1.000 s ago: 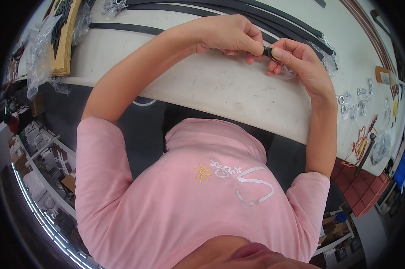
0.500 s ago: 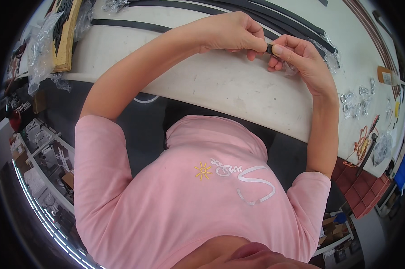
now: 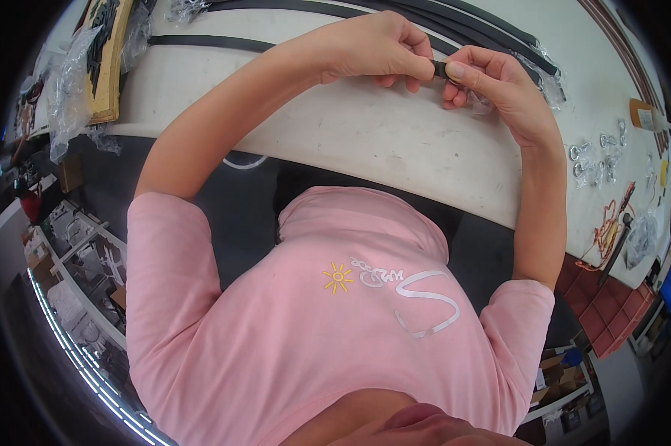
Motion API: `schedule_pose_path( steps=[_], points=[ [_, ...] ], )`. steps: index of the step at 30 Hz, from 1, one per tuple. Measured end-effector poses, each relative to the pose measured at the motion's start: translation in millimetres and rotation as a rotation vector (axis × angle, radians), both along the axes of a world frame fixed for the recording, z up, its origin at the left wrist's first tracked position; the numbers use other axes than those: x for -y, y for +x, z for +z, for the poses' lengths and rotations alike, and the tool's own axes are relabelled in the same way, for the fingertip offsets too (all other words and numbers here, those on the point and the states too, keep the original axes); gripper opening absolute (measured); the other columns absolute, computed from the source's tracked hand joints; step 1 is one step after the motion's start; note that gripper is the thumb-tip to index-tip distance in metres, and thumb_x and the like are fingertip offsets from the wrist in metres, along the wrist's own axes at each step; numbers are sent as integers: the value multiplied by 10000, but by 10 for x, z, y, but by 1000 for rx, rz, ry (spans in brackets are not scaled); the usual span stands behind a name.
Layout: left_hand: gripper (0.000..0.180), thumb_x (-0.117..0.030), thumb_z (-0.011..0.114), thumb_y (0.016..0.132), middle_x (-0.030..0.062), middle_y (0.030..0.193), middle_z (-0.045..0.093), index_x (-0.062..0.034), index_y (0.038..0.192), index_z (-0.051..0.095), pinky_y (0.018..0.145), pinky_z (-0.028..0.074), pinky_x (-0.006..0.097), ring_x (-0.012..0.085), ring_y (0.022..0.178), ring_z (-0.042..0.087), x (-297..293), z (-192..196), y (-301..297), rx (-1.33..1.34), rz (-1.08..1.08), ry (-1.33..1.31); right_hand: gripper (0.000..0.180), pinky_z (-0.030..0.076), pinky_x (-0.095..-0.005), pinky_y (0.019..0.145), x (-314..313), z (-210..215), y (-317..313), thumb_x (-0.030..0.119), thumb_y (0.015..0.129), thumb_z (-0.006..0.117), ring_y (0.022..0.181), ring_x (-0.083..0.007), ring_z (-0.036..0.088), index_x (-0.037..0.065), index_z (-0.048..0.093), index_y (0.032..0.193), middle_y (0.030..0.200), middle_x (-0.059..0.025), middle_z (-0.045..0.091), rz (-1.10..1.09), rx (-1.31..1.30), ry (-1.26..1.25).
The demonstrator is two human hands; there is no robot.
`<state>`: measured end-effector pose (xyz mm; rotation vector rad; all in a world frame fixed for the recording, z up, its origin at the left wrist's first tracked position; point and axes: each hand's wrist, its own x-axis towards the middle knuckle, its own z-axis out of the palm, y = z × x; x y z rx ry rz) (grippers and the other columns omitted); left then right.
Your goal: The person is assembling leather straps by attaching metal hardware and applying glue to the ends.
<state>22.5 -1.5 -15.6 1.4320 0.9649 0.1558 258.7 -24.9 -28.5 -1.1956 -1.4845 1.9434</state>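
Over the pale tabletop (image 3: pixel 335 126) both my hands meet at a small black piece (image 3: pixel 440 70), which looks like the end of a black strap. My left hand (image 3: pixel 384 48) pinches its left side between thumb and fingers. From the other side my right hand (image 3: pixel 502 85) grips it with thumb and forefinger, the remaining fingers curled. Most of the piece is hidden by the fingertips. A flat black strap (image 3: pixel 209 41) lies to the left and passes out of sight behind my left forearm; whether it joins the held piece I cannot tell.
Long black straps (image 3: pixel 469 22) lie bundled at the back, with clear plastic wrap (image 3: pixel 551 85) at their right end. A wooden tray (image 3: pixel 105 82) of black pieces stands at the left. Bagged metal hooks (image 3: pixel 592 160), orange cord (image 3: pixel 609 230) and a red crate (image 3: pixel 607 305) are at the right.
Both hands have shifted slightly up and to the left in the picture with the black piece between them. The grip looks much the same, and the whole view has moved a little.
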Motion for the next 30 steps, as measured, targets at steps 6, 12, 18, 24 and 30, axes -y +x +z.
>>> schedule_pose_path(
  steps=[6,12,18,24,30],
  points=[
    [175,-205,682,836,-23,751,612,-44,890,639,642,392,214,49,683,510,38,-93,-14,16,-45,230,250,503,-212,782,0,-20,33,286,956,691,775,-66,648,36,681,971,841,-23,703,-7,-16,-11],
    [182,-184,662,861,-34,796,595,-25,947,644,675,414,230,45,725,509,54,-231,-113,175,-29,389,256,498,-204,768,1,6,13,295,950,698,764,-65,647,41,682,970,830,-21,700,7,-31,-46],
    [170,-181,659,868,-42,776,581,-25,933,640,664,396,226,36,712,482,13,-118,-107,153,-43,219,259,496,-207,764,7,21,5,295,950,698,756,-65,640,37,682,973,825,-20,696,14,-35,-45],
    [131,-156,649,861,-44,758,569,-26,877,632,642,375,226,36,706,469,19,-168,-71,112,-58,276,261,497,-211,766,5,11,-15,290,957,690,763,-70,641,30,681,976,834,-24,696,21,-15,-11],
    [142,-168,655,882,-48,741,556,-27,887,633,636,372,223,34,697,461,44,-194,-75,142,-42,325,255,499,-214,770,17,15,-7,286,961,686,758,-72,639,32,686,976,833,-26,697,2,-14,-23]
  ],
)
